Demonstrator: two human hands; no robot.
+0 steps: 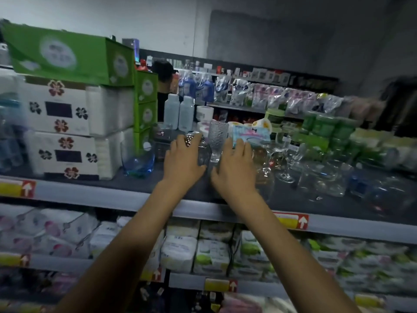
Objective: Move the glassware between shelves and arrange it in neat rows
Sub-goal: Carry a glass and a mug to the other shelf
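Both my hands reach onto the dark top shelf (140,186) among clear glassware. My left hand (182,161), with a ring on one finger, wraps a clear glass (202,152) between thumb and fingers. A textured footed glass (217,138) stands upright right behind it, between my two hands. My right hand (234,170) lies with straight fingers against the glasses just right of the footed glass. More stemmed glasses (285,161) and clear tumblers (320,179) crowd the shelf to the right, blurred.
A blue-tinted glass bowl (138,163) sits left of my hands, next to stacked white boxes (63,136) and green boxes (145,102). Plastic bottles (178,112) and packets stand behind the glasses. Lower shelves hold packaged goods (198,251). Another aisle shows behind.
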